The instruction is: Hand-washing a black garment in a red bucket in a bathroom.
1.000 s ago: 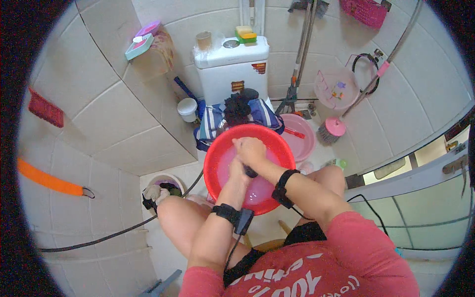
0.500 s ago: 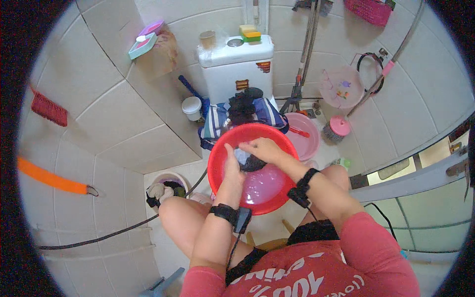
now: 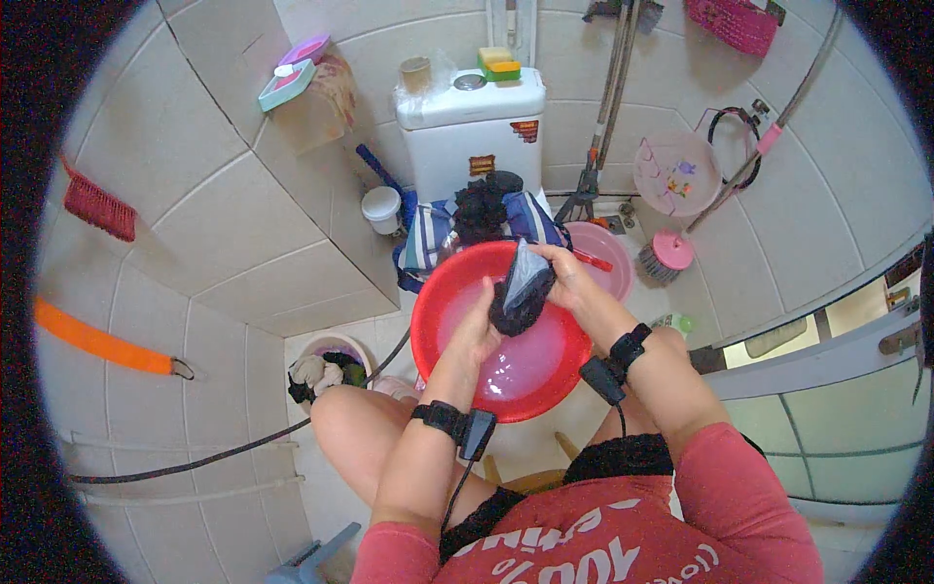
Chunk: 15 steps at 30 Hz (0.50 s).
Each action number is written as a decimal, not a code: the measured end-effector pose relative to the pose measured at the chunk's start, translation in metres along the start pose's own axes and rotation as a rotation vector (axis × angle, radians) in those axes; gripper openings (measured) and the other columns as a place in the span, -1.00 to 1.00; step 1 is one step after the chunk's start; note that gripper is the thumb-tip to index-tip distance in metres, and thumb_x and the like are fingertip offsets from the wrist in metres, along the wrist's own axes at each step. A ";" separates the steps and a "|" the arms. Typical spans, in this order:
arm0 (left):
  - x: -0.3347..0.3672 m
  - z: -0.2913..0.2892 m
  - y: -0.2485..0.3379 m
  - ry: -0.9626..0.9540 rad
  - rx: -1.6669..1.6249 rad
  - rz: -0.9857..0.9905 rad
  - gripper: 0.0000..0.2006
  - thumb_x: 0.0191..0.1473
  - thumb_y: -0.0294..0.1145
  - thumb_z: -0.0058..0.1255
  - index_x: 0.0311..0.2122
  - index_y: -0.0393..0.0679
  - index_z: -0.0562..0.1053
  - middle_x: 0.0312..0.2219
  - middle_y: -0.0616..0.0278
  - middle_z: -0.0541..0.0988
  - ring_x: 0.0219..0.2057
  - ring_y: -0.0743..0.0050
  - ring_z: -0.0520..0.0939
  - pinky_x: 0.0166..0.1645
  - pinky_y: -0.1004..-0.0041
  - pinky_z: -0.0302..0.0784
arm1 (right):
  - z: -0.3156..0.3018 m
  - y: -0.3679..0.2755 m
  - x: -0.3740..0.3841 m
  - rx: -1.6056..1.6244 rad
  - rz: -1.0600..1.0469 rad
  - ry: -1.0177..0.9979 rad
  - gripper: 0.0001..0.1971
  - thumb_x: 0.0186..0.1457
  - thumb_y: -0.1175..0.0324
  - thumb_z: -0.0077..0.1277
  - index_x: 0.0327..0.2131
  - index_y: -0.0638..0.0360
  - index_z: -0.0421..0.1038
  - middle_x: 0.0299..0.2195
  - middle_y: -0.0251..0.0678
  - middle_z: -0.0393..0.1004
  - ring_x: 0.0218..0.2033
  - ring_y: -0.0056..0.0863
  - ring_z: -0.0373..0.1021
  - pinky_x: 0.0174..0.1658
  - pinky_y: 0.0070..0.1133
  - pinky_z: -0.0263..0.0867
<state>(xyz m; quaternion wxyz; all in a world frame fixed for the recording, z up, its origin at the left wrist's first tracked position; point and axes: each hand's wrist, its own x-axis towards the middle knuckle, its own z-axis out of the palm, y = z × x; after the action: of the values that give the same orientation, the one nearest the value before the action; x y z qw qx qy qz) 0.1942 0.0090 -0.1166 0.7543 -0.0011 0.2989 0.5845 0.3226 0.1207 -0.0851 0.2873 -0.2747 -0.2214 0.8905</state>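
A dark cloth piece with a pale grey-blue side (image 3: 525, 287), sock-like in shape, is stretched between my hands above the red basin (image 3: 424, 375). My right hand (image 3: 567, 277) pinches its upper right edge, fingers closed on it. On the lower left, my left hand (image 3: 479, 323) holds the dark end against its fingers, with the thumb pointing up. Pinkish, sudsy water (image 3: 506, 375) fills the basin below the cloth. Parts of the fingers are hidden behind the cloth.
Behind the basin stands a white toilet (image 3: 472, 146) with blue striped cloth (image 3: 428, 238) and black cloth (image 3: 480, 209) over it. A pink basin (image 3: 608, 277) is at the right. A tub of clothes (image 3: 331, 343) sits at the left. A dark hose (image 3: 214, 465) crosses the floor.
The cloth has been raised from low in the basin and spread out, showing more of its pale side. My right hand has moved right; my left hand has shifted slightly right and down.
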 end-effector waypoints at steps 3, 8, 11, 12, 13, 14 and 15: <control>0.005 -0.008 -0.004 -0.024 0.272 0.048 -0.62 0.05 -0.10 -0.09 -0.09 -0.12 0.34 -0.25 0.21 0.48 -0.20 0.38 0.49 -0.10 0.34 0.39 | 0.007 -0.003 0.001 -0.028 0.027 -0.019 -0.78 -0.01 0.24 0.01 -0.31 0.13 0.38 -0.36 -0.31 0.46 -0.34 -0.40 0.40 -0.18 -0.40 0.30; 0.010 -0.017 0.002 0.049 0.095 0.197 -0.39 0.02 0.13 -0.22 0.04 -0.14 0.21 -0.02 0.07 0.33 0.00 0.12 0.34 0.05 0.06 0.23 | -0.002 -0.005 0.009 -0.167 0.017 0.074 -0.72 0.00 0.14 0.01 -0.28 0.11 0.39 -0.34 -0.32 0.46 -0.31 -0.40 0.39 -0.17 -0.40 0.27; 0.013 -0.017 0.002 0.122 -0.152 0.280 -0.24 -0.03 0.34 -0.41 0.05 -0.16 0.17 0.00 0.11 0.29 0.01 0.17 0.32 0.03 0.06 0.24 | 0.010 0.020 -0.002 -0.856 -0.155 -0.009 -0.69 0.06 0.18 -0.08 -0.18 0.13 0.38 -0.28 -0.36 0.43 -0.28 -0.48 0.36 -0.17 -0.48 0.27; 0.018 -0.018 0.002 0.213 -0.188 0.191 -0.20 -0.09 0.42 -0.47 -0.03 -0.15 0.25 -0.05 0.13 0.35 -0.04 0.19 0.38 0.04 0.07 0.23 | 0.012 0.036 -0.001 -1.088 -0.318 -0.138 -0.67 0.04 0.18 -0.07 -0.16 0.16 0.38 -0.29 -0.28 0.45 -0.28 -0.47 0.38 -0.17 -0.49 0.27; 0.022 -0.050 0.004 0.304 -0.136 0.308 -0.31 -0.03 0.36 -0.43 -0.14 -0.11 0.32 -0.17 0.16 0.43 -0.13 0.24 0.45 -0.03 0.13 0.31 | 0.046 0.054 -0.015 -1.332 -0.335 -0.188 -0.71 0.01 0.23 -0.05 -0.23 0.20 0.40 -0.29 -0.14 0.44 -0.25 -0.36 0.39 -0.15 -0.47 0.26; 0.028 -0.062 -0.003 0.305 -0.135 0.306 -0.31 -0.03 0.36 -0.43 -0.14 -0.11 0.32 -0.17 0.16 0.43 -0.13 0.24 0.45 -0.03 0.13 0.31 | 0.050 0.079 -0.017 -1.583 -0.501 -0.122 -0.71 0.01 0.18 -0.09 -0.31 0.20 0.43 -0.35 -0.03 0.45 -0.28 -0.21 0.40 -0.20 -0.39 0.28; 0.031 -0.071 -0.008 0.106 -0.312 0.251 -0.35 -0.02 0.32 -0.41 -0.16 -0.10 0.33 -0.19 0.17 0.44 -0.15 0.25 0.46 -0.06 0.15 0.34 | 0.063 0.084 -0.016 -1.582 -0.502 -0.123 -0.71 0.01 0.18 -0.09 -0.31 0.20 0.43 -0.35 -0.03 0.45 -0.28 -0.21 0.40 -0.20 -0.39 0.28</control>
<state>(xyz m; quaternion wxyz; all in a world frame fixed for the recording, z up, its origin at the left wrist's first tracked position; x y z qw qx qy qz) 0.1738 0.0086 -0.1919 0.6493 -0.1116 0.2418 0.7124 0.2622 0.0340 -0.0782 0.1870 -0.2886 -0.8520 0.3949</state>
